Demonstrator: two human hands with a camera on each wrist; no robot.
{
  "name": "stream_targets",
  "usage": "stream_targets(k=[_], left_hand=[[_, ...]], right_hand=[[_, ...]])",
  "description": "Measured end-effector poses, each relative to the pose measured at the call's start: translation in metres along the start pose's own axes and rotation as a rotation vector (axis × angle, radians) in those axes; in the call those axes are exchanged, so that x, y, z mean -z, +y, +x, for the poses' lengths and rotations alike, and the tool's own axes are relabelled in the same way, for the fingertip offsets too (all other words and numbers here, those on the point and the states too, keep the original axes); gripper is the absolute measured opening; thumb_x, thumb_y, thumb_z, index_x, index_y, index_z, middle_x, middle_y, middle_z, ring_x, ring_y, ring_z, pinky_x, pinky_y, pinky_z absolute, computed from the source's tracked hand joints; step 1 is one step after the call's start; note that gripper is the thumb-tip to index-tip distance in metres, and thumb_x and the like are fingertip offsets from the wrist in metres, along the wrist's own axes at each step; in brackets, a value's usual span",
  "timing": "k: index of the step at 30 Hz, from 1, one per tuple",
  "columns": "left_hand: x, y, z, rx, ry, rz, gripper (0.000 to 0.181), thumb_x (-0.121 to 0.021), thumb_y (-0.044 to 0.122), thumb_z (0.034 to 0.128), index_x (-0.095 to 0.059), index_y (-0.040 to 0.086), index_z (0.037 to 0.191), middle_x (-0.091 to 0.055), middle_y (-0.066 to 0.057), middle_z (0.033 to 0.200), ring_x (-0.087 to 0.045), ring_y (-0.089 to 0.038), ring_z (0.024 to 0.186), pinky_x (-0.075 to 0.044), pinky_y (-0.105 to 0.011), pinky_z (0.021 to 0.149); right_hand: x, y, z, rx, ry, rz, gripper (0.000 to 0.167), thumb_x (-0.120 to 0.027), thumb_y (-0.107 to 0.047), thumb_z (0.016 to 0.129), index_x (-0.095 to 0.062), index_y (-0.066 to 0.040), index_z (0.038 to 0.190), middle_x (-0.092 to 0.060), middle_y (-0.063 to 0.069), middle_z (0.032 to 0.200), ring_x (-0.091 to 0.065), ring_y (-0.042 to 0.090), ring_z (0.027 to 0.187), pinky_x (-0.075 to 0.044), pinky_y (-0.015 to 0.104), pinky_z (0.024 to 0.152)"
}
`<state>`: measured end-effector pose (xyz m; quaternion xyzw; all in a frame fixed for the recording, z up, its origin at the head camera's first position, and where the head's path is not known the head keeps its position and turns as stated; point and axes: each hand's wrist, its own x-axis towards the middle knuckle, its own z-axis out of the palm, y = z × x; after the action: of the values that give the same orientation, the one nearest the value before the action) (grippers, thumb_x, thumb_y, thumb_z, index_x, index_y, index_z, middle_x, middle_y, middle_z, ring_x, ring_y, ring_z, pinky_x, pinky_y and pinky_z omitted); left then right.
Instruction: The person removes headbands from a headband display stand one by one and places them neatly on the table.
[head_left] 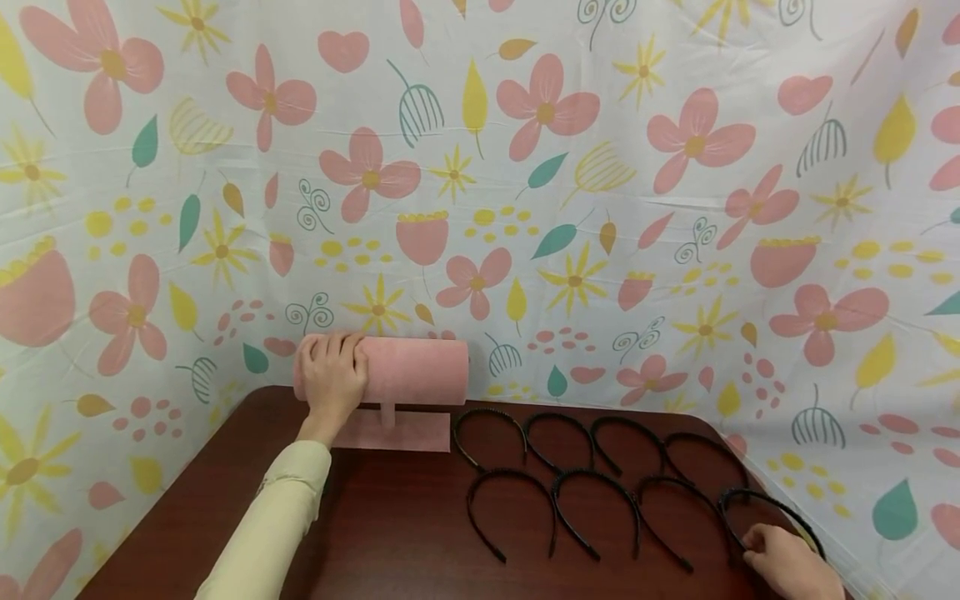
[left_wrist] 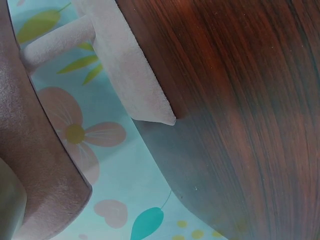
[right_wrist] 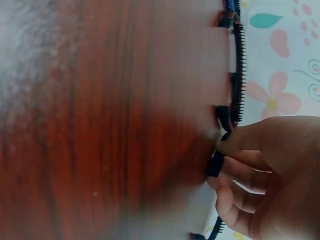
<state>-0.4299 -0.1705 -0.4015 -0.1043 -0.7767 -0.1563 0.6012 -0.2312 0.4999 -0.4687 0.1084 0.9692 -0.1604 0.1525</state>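
A pink plush T-bar display stand [head_left: 416,371] stands at the back left of the table. My left hand [head_left: 333,379] grips the left end of its roll, fingers bent over the top. The left wrist view shows the stand's base [left_wrist: 135,75] on the table edge; the hand's fingers are out of that view. At the front right, my right hand [head_left: 795,562] pinches one end of a black toothed headband [head_left: 772,500]. In the right wrist view, thumb and fingers close on that headband's flat black tip [right_wrist: 216,164]. A yellowish patch shows on the band beside the hand.
Several more black headbands lie in two rows on the dark brown wooden table [head_left: 390,517], among them a front-left headband [head_left: 510,472] and a back-left headband [head_left: 491,411]. A flower-printed cloth [head_left: 525,208] hangs behind and at both sides of the table.
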Motion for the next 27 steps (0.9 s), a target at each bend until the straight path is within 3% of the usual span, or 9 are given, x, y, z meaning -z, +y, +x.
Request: stream_targets(k=[4,10,20,27], left_hand=[[0.001,0.000,0.000,0.000,-0.014,0.003,0.034,-0.043,0.023,0.0990,-0.073,0.008,0.103,-0.069,-0.013,0.103,-0.062,-0.035,0.099,-0.037,-0.055,0.103],[0.001,0.001,-0.001,0.004,-0.021,0.003,0.033,-0.043,0.023,0.0990,-0.072,0.008,0.103,-0.068,-0.013,0.102,-0.061,-0.034,0.098,-0.036,-0.054,0.103],[0.001,0.002,-0.002,-0.001,-0.011,-0.004,0.032,-0.044,0.023,0.0990,-0.073,0.008,0.102,-0.069,-0.012,0.102,-0.062,-0.034,0.098,-0.036,-0.054,0.103],[0.002,0.001,0.000,-0.003,-0.018,0.009,0.033,-0.044,0.024,0.1003,-0.073,0.008,0.104,-0.069,-0.013,0.103,-0.062,-0.034,0.099,-0.037,-0.055,0.102]], right_hand=[[0.001,-0.005,-0.002,0.018,0.030,0.018,0.035,-0.066,-0.027,0.092,-0.064,0.003,0.111,-0.069,0.006,0.096,-0.065,0.021,0.082,-0.053,0.043,0.069],[-0.003,-0.020,-0.005,0.090,0.131,0.049,0.050,-0.068,-0.042,0.090,-0.065,0.001,0.115,-0.067,0.006,0.098,-0.063,0.019,0.081,-0.052,0.041,0.067],[-0.011,-0.030,-0.010,0.054,0.131,0.067,0.043,-0.068,-0.029,0.091,-0.062,0.006,0.115,-0.064,0.005,0.088,-0.060,0.017,0.072,-0.049,0.038,0.062],[-0.008,-0.035,-0.011,0.025,0.078,0.172,0.041,-0.067,-0.018,0.091,-0.060,0.012,0.117,-0.062,0.006,0.074,-0.060,0.022,0.060,-0.051,0.036,0.056]])
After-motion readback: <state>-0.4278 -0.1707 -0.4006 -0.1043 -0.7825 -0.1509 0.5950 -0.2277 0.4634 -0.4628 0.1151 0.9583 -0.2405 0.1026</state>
